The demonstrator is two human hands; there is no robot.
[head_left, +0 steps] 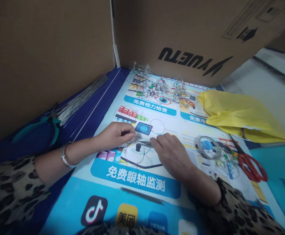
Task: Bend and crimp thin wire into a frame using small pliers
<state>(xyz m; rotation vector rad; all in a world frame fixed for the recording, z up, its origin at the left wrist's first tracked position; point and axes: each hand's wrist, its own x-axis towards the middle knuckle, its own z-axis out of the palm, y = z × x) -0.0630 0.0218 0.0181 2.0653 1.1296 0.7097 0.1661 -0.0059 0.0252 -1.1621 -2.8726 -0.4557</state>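
Observation:
My left hand point(119, 134) is closed in a pinch on a thin wire point(136, 137) over the printed poster sheet point(103, 178). To its right, my right hand point(173, 155) is closed around a slim dark metal tool point(146, 143), whose narrow tip points toward the left fingers. Most of that tool is hidden by the hand, so its exact kind is unclear. Below the fingertips hangs or lies a thin wire loop point(142, 158) with tiny beads. Another thin loop point(157, 126) lies just beyond my hands.
Teal-handled pliers point(55, 127) and a bundle of metal wires point(80, 101) lie left. Tangled beaded wires point(162, 86) sit at the back. Right are a clear ring-shaped roll point(199, 148), red-handled scissors point(252, 166) and a yellow bag point(242, 112). Cardboard point(142, 36) walls the back.

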